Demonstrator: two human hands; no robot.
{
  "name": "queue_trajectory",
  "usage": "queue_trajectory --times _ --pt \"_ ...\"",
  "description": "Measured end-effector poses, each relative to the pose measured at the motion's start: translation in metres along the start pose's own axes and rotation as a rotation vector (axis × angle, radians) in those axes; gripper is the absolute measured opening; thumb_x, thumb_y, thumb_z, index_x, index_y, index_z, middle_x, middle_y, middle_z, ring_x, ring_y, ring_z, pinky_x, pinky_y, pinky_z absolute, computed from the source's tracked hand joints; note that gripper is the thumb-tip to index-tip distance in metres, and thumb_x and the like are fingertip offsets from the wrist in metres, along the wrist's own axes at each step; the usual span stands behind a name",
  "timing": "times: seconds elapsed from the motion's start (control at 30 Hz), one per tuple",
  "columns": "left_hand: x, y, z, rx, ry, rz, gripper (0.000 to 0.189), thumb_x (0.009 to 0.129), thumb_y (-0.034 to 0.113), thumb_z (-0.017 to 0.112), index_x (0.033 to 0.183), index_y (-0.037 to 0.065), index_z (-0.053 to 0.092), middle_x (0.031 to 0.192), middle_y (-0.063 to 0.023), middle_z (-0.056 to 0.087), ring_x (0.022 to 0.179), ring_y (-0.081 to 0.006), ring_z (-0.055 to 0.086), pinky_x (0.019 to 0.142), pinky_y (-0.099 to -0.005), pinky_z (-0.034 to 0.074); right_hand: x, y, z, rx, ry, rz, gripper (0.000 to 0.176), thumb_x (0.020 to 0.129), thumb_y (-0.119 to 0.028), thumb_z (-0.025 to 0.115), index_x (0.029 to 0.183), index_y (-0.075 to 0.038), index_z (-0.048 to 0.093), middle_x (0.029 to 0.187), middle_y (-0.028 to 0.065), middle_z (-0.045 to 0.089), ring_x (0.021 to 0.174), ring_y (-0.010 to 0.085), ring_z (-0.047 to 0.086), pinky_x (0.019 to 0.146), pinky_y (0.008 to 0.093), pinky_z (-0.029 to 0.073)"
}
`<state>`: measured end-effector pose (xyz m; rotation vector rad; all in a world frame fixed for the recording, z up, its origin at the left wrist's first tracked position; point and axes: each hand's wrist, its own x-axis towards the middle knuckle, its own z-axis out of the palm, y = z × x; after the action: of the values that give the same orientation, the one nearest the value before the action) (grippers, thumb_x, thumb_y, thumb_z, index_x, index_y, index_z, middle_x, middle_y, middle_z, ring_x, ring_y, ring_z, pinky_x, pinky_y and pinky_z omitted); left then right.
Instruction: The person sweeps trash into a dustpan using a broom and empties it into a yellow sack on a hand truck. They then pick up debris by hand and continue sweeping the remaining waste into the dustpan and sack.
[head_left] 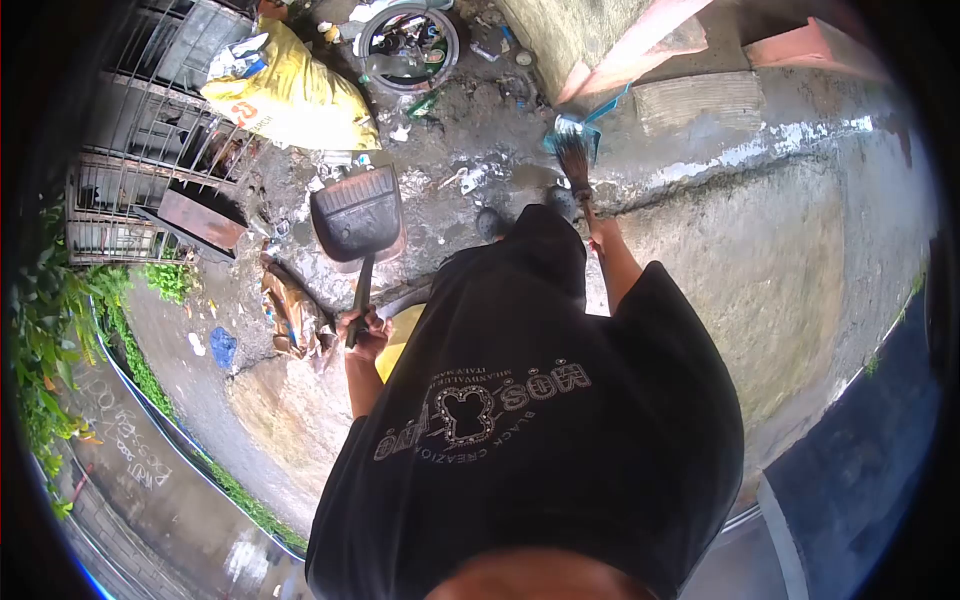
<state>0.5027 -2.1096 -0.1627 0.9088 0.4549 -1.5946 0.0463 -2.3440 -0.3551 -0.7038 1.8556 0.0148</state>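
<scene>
Dustpan (357, 222) at ten o'clock should be light and stiff, best held by its handle (363, 290), which the curled left hand (370, 335) grips; it looks dark and ribbed. Broom (574, 163) at one o'clock seems light and springy, best taken by its stem (588, 209), which the closed right hand (603, 236) grasps; it looks brown.

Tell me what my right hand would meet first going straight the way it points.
Your right hand, following the broom it holds, would probably meet the light-blue object at the broom's tip first, though depth is unclear.
</scene>
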Motion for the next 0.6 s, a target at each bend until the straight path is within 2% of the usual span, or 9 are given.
queue_trajectory --times 0.03,0.07,0.13,0.17,0.3,0.4,0.5,0.53,0.6 --pt "-0.001 0.003 0.0 0.002 0.028 0.004 0.026 0.069 0.025 0.054 0.081 0.003 0.055 0.058 -0.0029 0.053 0.05 -0.019 0.052 0.073 -0.0412 0.047 -0.015 0.005 -0.004 -0.03 -0.059 0.005 0.043 0.084 -0.035 0.047 0.072 0.005 0.056 0.054 0.0134 0.052 0.04 0.0229 0.051 0.037 0.038 0.043" --pt "-0.001 0.003 -0.001 0.0 0.032 -0.007 0.026 0.069 0.025 0.054 0.081 0.003 0.055 0.058 -0.0029 0.053 0.05 -0.019 0.052 0.073 -0.0412 0.047 -0.059 -0.012 -0.016 -0.075 -0.05 0.069 0.034 0.083 -0.026 0.048 0.07 0.005 0.056 0.054 0.0118 0.052 0.04 0.0218 0.05 0.037 0.0355 0.042" --pt "0.0 0.002 -0.001 0.014 0.022 0.004 0.025 0.069 0.024 0.054 0.082 0.003 0.056 0.057 -0.0028 0.052 0.05 -0.0184 0.052 0.072 -0.0412 0.047 -0.079 0.005 -0.032 -0.108 -0.069 0.092 0.029 0.081 -0.02 0.048 0.071 0.005 0.056 0.055 0.0115 0.053 0.04 0.0213 0.05 0.037 0.0347 0.042" --pt "0.003 0.002 -0.002 0.02 0.011 0.015 0.025 0.069 0.024 0.054 0.082 0.003 0.056 0.056 -0.0028 0.052 0.05 -0.0181 0.051 0.072 -0.0412 0.048 -0.082 0.01 -0.039 -0.138 -0.092 0.101 0.023 0.08 -0.015 0.048 0.071 0.005 0.056 0.056 0.0112 0.053 0.04 0.0209 0.05 0.036 0.0339 0.041" --pt "0.006 -0.002 -0.011 -0.049 0.032 -0.006 0.026 0.067 0.024 0.056 0.082 0.002 0.056 0.057 -0.0037 0.05 0.05 -0.0187 0.049 0.072 -0.041 0.048 -0.09 0.03 -0.045 -0.103 -0.119 0.109 0.018 0.078 -0.01 0.049 0.074 0.005 0.058 0.058 0.012 0.054 0.04 0.0209 0.05 0.036 0.0338 0.04" --pt "0.004 -0.005 -0.01 -0.057 -0.007 -0.008 0.028 0.067 0.023 0.057 0.083 0.0 0.056 0.057 -0.003 0.05 0.049 -0.0178 0.049 0.073 -0.0397 0.047 -0.076 0.029 -0.033 0.099 -0.084 0.168 0.012 0.077 -0.004 0.048 0.073 0.004 0.055 0.057 0.0138 0.053 0.04 0.0227 0.05 0.035 0.0348 0.04" --pt "-0.004 -0.007 -0.017 -0.038 0.004 -0.011 0.029 0.07 0.025 0.054 0.086 0.001 0.055 0.057 -0.0032 0.05 0.049 -0.017 0.049 0.073 -0.0402 0.047 -0.044 0.033 -0.021 0.16 -0.018 0.126 0.014 0.078 -0.007 0.047 0.077 0.005 0.053 0.056 0.0151 0.051 0.039 0.0238 0.05 0.035 0.0353 0.04" --pt "-0.007 -0.008 -0.019 -0.028 -0.037 -0.019 0.03 0.071 0.026 0.053 0.088 0.001 0.055 0.057 -0.0032 0.051 0.048 -0.0173 0.049 0.074 -0.0405 0.047 -0.025 0.035 -0.016 0.142 0.008 0.141 0.019 0.08 -0.011 0.043 0.08 0.006 0.053 0.056 0.0165 0.051 0.039 0.0245 0.049 0.035 0.0358 0.04" --pt "-0.016 -0.01 -0.022 -0.004 0.002 -0.011 0.029 0.071 0.025 0.052 0.087 0.001 0.054 0.056 -0.0033 0.051 0.047 -0.0179 0.049 0.074 -0.0411 0.047 -0.022 0.024 -0.01 0.201 0.025 0.128 0.025 0.082 -0.018 0.045 0.08 0.006 0.053 0.057 0.0162 0.051 0.039 0.0243 0.05 0.035 0.036 0.04"
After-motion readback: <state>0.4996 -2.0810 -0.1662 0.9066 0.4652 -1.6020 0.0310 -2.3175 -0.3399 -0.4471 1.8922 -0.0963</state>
